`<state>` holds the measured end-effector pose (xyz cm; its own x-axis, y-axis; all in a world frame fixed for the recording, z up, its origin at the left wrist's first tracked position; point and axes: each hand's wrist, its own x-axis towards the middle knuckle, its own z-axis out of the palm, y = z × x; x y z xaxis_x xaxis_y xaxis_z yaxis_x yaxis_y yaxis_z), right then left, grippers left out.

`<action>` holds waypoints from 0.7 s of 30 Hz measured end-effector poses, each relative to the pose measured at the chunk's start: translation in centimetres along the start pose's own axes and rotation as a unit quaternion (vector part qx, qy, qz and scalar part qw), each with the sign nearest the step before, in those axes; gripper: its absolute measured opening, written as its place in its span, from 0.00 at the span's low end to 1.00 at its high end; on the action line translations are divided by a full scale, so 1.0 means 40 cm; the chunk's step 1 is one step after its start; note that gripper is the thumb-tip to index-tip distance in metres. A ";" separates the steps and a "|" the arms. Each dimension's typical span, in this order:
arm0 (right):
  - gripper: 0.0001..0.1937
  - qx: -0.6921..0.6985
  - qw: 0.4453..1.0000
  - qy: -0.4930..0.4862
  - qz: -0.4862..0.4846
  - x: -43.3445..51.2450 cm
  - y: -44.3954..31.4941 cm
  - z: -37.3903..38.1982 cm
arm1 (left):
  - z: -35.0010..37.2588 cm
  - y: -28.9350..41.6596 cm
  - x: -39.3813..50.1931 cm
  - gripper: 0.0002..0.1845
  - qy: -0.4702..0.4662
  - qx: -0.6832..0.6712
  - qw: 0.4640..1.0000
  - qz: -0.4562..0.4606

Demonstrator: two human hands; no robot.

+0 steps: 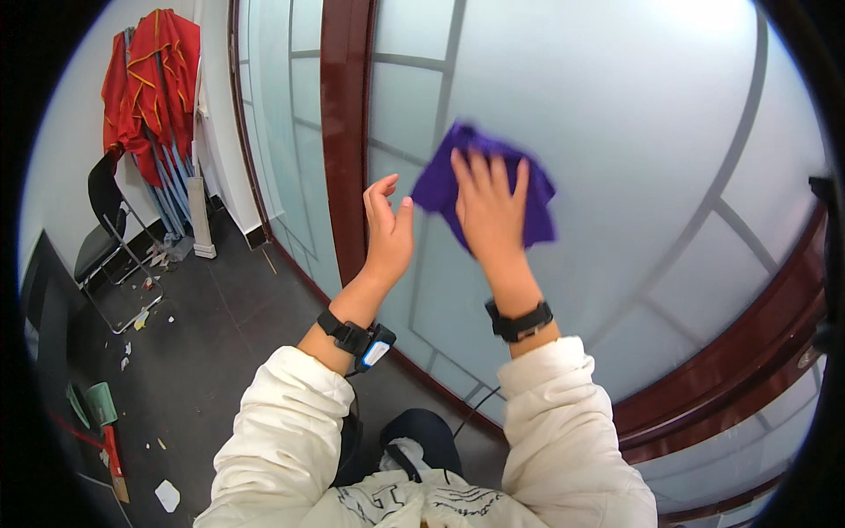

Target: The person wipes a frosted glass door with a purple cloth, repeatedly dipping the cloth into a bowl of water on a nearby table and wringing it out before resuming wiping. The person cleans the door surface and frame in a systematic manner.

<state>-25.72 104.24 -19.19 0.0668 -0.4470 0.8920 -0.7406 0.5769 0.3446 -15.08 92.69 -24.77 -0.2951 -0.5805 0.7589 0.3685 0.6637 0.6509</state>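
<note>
A purple cloth (538, 218) lies spread against a frosted glass panel (607, 165) with grey line patterns. My right hand (490, 204) presses flat on the cloth, its fingers spread; the cloth's edges look blurred. To the left, my left hand (389, 228) is raised beside the dark red wooden frame (346, 132), fingers loosely curled, with nothing in it. A black strap with a small device (370, 346) circles the left wrist, and another black strap (520, 322) circles the right one.
Red flags with yellow edging (158, 66) on poles lean in the corner behind a black folding chair (99, 244). A green dustpan (101, 402) stands at the lower left. Paper scraps (168, 495) litter the dark tiled floor (224, 330).
</note>
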 end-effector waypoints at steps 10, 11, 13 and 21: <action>0.28 -0.173 0.978 0.058 0.099 0.121 0.053 -0.047 | -0.161 -0.102 0.158 0.23 -0.112 -0.032 0.992 0.044; 0.28 -0.181 0.976 0.081 0.095 0.181 0.047 -0.038 | -0.166 -0.110 0.170 0.23 -0.122 -0.030 0.991 0.037; 0.28 -0.171 0.977 0.094 0.085 0.272 0.007 0.004 | -0.171 -0.129 0.193 0.23 -0.123 -0.041 0.989 0.068; 0.27 0.029 0.994 -0.083 -0.062 0.150 -0.259 0.245 | -0.163 -0.187 0.215 0.19 -0.014 -0.057 0.993 0.102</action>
<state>-24.20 88.89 -20.28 0.0520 -0.6212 0.7819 -0.7709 0.4727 0.4269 -14.63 79.67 -23.23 -0.2283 -0.4253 0.8758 0.5195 0.7076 0.4790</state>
